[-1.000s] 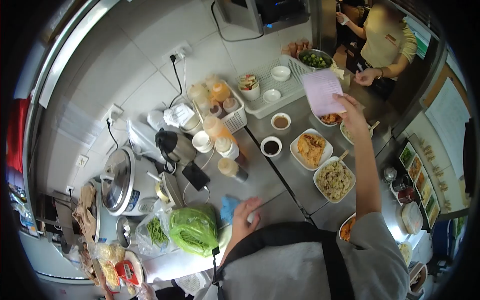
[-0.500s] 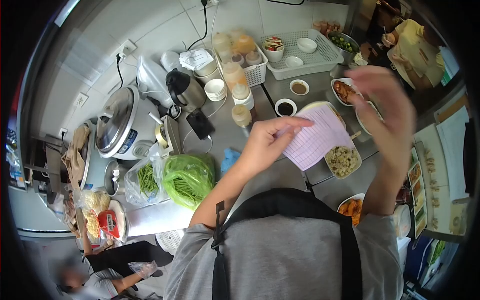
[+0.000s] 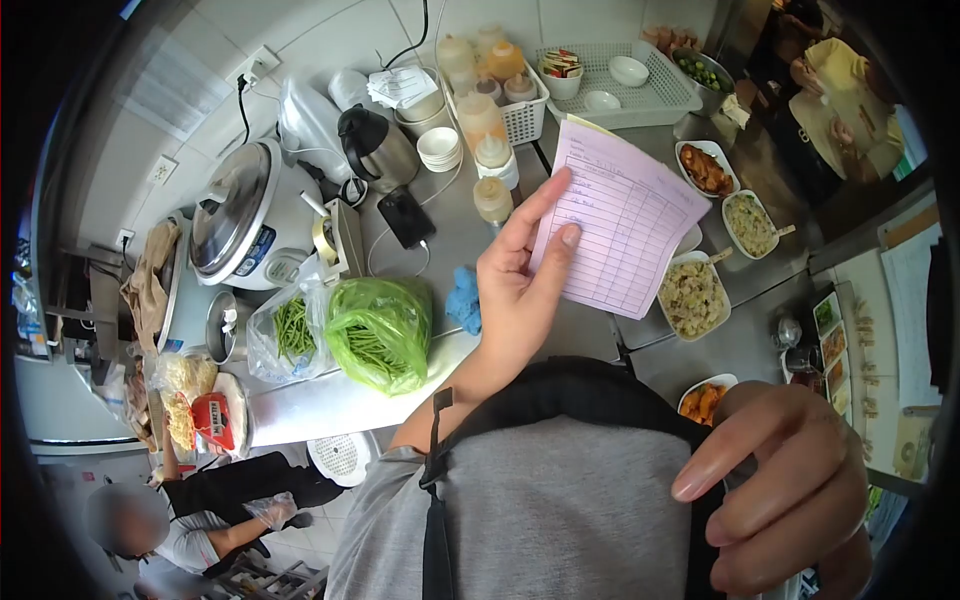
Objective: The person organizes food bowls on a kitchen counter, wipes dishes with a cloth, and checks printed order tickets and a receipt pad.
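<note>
My left hand (image 3: 522, 275) pinches a pink order slip (image 3: 625, 225) between thumb and fingers, holding it up over the steel counter. The slip has printed lines and some handwriting, and a paler sheet shows behind its top edge. Close to the camera, in front of the right side of my chest, my right hand (image 3: 790, 490) has its fingers loosely bent and apart, with nothing visible in them. Just beyond it sits a dish of orange-coloured food (image 3: 705, 400), partly covered by that hand. Right of the slip are a bowl of fried rice (image 3: 693, 298), another rice bowl (image 3: 750, 224) and a dish of browned chicken (image 3: 706, 170).
Bags of green beans (image 3: 378, 335) lie left of my left arm, near a blue cloth (image 3: 463, 300). Behind are a phone (image 3: 406, 218), a steel jug (image 3: 380, 150), sauce bottles (image 3: 493, 200) and a rice cooker (image 3: 235, 215). A co-worker (image 3: 195, 535) is at lower left, another person (image 3: 850, 110) upper right.
My left hand has lifted the slip and tilted it more upright. My right hand has come down from above the dishes to in front of my chest, uncovering the chicken and second rice bowl.
</note>
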Tool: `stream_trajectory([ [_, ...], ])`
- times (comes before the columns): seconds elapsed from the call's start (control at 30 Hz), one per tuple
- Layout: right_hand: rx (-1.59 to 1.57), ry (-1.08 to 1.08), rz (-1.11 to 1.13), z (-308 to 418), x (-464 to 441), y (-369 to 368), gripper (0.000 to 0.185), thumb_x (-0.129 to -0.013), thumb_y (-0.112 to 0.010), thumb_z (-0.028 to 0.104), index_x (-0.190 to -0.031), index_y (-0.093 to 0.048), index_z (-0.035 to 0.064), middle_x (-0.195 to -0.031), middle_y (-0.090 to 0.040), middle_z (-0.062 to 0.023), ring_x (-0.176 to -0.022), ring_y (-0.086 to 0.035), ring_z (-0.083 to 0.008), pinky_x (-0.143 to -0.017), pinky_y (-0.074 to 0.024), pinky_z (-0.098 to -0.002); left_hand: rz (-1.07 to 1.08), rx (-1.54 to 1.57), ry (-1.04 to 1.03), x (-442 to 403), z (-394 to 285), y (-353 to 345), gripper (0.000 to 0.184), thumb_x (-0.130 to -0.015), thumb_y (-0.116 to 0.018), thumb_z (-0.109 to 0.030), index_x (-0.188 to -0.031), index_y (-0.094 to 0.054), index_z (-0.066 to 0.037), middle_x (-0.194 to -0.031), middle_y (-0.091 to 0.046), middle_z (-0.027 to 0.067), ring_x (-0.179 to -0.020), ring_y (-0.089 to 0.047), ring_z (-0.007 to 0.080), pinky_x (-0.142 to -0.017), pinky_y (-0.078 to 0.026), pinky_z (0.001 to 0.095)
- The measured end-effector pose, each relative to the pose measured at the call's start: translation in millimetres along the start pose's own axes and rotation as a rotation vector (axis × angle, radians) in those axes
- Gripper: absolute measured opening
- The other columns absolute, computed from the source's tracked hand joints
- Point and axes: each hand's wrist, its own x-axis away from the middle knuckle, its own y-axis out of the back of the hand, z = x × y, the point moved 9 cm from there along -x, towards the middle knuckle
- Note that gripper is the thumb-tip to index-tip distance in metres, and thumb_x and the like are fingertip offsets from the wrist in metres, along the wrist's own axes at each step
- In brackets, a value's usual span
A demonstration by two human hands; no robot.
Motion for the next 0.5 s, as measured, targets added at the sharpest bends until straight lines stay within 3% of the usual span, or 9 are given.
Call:
stream_trajectory([
  [0.03,0.091,-0.009,-0.133,2,2,4,0.030,-0.068,-0.064,0.022,-0.089,-0.046,0.0110,-0.081,-0.049,-0.0097,-0.068,-0.043,-0.0189,-0.056,-0.0459,-0.0358,-0.014,-0.003,-0.005,2,-1,1,0.041,-0.092,-0.052,0.000,-0.132,-0.046,0.000,-0.118,-0.058,0.0058,-0.102,-0.053,0.0071,-0.089,-0.041,0.0205],
  [0.23,0.300,-0.015,-0.221,-87,7,84,0.039,-0.077,-0.063,0.006,-0.114,-0.050,0.0005,-0.107,-0.054,-0.0089,-0.097,-0.052,-0.0153,-0.091,-0.0417,-0.0312,-0.054,0.021,-0.043,5,-1,3,0.042,-0.091,-0.053,0.000,-0.133,-0.044,0.001,-0.125,-0.055,0.0078,-0.109,-0.051,0.0087,-0.092,-0.040,0.0213],
  [0.3,0.293,-0.376,-0.274,-138,26,106,0.064,-0.075,-0.069,0.013,-0.131,-0.039,0.0011,-0.114,-0.052,-0.0082,-0.099,-0.051,-0.0156,-0.090,-0.0411,-0.0312,-0.059,0.026,-0.046,5,-1,3,0.043,-0.091,-0.053,0.000,-0.133,-0.044,0.001,-0.126,-0.054,0.0084,-0.110,-0.051,0.0093,-0.092,-0.040,0.0218],
  [0.4,0.179,-0.599,-0.176,-174,46,97,0.074,-0.073,-0.074,0.018,-0.135,-0.037,0.0022,-0.117,-0.052,-0.0086,-0.100,-0.051,-0.0158,-0.091,-0.0403,-0.0310,-0.085,0.006,-0.072,5,-1,3,0.043,-0.090,-0.054,0.000,-0.133,-0.044,0.001,-0.123,-0.056,0.0074,-0.104,-0.052,0.0073,-0.088,-0.041,0.0205],
  [0.47,0.113,-0.573,-0.110,-178,47,93,0.079,-0.071,-0.077,0.019,-0.137,-0.036,0.0026,-0.118,-0.053,-0.0095,-0.101,-0.051,-0.0158,-0.091,-0.0404,-0.0308,-0.104,-0.034,-0.097,4,2,5,0.044,-0.089,-0.056,0.001,-0.132,-0.046,-0.002,-0.114,-0.060,0.0042,-0.091,-0.055,0.0023,-0.078,-0.043,0.0171],
  [0.5,0.083,-0.558,-0.077,-179,47,91,0.082,-0.070,-0.079,0.020,-0.137,-0.035,0.0029,-0.119,-0.053,-0.0100,-0.101,-0.052,-0.0159,-0.091,-0.0404,-0.0308,-0.095,-0.005,-0.078,5,2,4,0.044,-0.090,-0.055,0.001,-0.133,-0.045,-0.001,-0.118,-0.058,0.0066,-0.098,-0.053,0.0049,-0.083,-0.042,0.0189],
])
